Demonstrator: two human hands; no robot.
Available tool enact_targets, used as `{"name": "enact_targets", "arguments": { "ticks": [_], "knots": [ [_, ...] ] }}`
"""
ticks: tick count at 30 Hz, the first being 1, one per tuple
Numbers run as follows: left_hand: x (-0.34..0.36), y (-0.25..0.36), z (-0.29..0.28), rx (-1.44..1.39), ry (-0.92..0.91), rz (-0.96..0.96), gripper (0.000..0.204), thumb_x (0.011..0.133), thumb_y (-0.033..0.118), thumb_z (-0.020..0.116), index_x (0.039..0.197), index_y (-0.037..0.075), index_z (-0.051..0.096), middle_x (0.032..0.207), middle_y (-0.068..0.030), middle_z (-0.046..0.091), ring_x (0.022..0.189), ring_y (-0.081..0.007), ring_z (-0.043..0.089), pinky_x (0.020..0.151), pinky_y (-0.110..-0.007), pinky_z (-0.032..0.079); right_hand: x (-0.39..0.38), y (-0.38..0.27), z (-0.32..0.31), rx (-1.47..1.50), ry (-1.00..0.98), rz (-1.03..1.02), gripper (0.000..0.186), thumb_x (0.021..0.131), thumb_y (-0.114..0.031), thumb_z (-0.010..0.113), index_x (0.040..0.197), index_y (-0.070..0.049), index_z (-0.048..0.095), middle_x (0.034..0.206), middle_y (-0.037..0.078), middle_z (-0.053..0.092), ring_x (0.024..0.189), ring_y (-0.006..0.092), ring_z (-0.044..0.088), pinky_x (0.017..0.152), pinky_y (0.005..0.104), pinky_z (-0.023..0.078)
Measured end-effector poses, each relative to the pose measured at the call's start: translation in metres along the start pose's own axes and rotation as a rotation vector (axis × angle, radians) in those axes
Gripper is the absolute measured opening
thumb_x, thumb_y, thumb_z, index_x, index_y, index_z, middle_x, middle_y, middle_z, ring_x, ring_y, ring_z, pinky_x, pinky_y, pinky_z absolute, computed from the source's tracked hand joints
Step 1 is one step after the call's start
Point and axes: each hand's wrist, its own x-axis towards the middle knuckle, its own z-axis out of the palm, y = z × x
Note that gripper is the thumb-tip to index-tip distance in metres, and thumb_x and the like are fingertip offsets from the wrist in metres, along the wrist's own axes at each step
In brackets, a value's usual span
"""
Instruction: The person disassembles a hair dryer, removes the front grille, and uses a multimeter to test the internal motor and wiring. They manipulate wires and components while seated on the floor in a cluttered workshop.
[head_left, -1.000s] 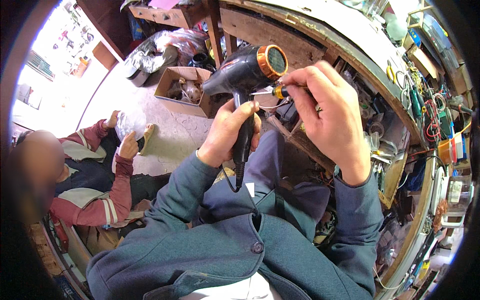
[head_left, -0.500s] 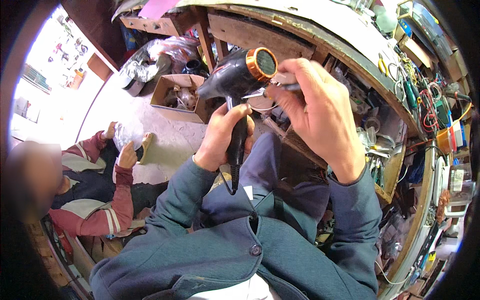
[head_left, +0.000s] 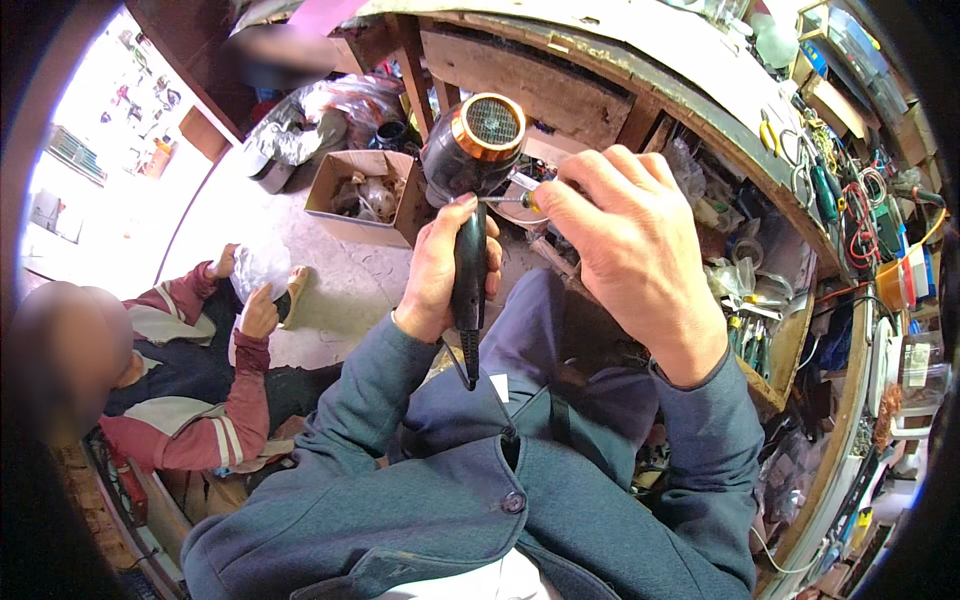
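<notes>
A: Workshop; cluttered surface (head_left: 700, 60) above the hair dryer (head_left: 470, 150). Our left hand (head_left: 435, 270) is wrapped around its handle.

B: Right hand (head_left: 630, 250) pinches a screwdriver (head_left: 510, 200) at the housing. We judge fastener work underway; next needs a steady tip.

Your one head view looks steeply down from close above your hands, facing the cluttered bench (head_left: 640, 60) and floor (head_left: 330, 280) beyond.
</notes>
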Motion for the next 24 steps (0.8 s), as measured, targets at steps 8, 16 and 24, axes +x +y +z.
{"name": "enact_targets", "arguments": {
  "ticks": [8,16,24],
  "knots": [
    [-0.002,-0.002,-0.003,0.009,-0.037,0.059,0.050,0.100,0.051,0.050,0.103,0.002,0.059,0.067,-0.0072,0.061,0.046,-0.0173,0.056,0.043,-0.029,0.045,-0.022,0.010,0.025,0.166,-0.073,0.384,0.017,0.081,-0.009,0.070,0.093,-0.006,0.058,0.095,0.016,0.059,0.087,0.0363,0.063,0.076,0.0456,0.050],
    [0.004,-0.016,0.006,0.051,-0.054,0.241,0.024,0.095,0.023,0.066,0.108,0.003,0.062,0.075,-0.0039,0.063,0.050,-0.0129,0.058,0.044,-0.027,0.047,-0.019,-0.018,0.084,0.687,0.112,0.629,0.014,0.080,-0.013,0.077,0.091,-0.006,0.073,0.082,0.017,0.067,0.077,0.0370,0.068,0.070,0.0443,0.054],
    [0.015,-0.038,0.014,0.288,0.052,0.656,0.045,0.092,0.010,0.076,0.130,0.002,0.055,0.115,-0.0028,0.066,0.100,-0.0120,0.063,0.087,-0.029,0.054,-0.011,-0.034,0.101,0.596,0.046,0.758,0.016,0.079,-0.015,0.074,0.091,-0.004,0.070,0.088,0.018,0.068,0.084,0.0403,0.068,0.074,0.0486,0.054]
  ]
}}
